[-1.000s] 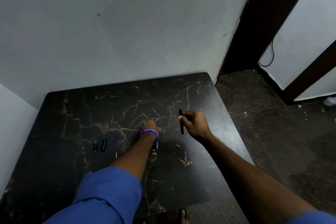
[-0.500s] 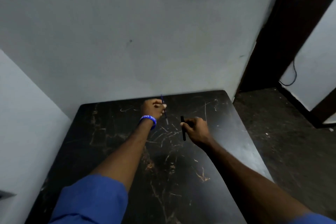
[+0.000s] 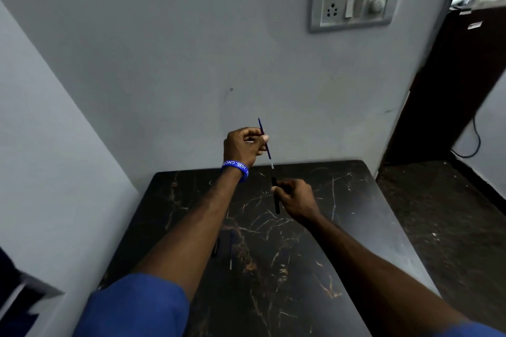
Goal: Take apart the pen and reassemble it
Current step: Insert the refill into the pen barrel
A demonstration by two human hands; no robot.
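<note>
Black marble-patterned tabletop point(image 3: 356, 227) lies under both your hands, its far edge against the grey wall point(image 3: 164, 63); open air all round the grips, nothing crowding them.

Your right hand point(image 3: 297, 201) is closed around the black plastic pen barrel point(image 3: 277, 206), held near upright, its open mouth just above your thumb. Your left hand point(image 3: 242, 146) pinches the thin blue ink refill point(image 3: 265, 142) between thumb and fingertips, its pale tip pointing down, just above the barrel mouth and not yet in it.

Likely step: threading the refill in. Tilt the refill to match the barrel's line and lower slowly. Slide the pinch closer to the tip if it wobbles.

Small dark parts point(image 3: 216, 247) lie on the table below your left forearm; too blurred to identify.
</note>
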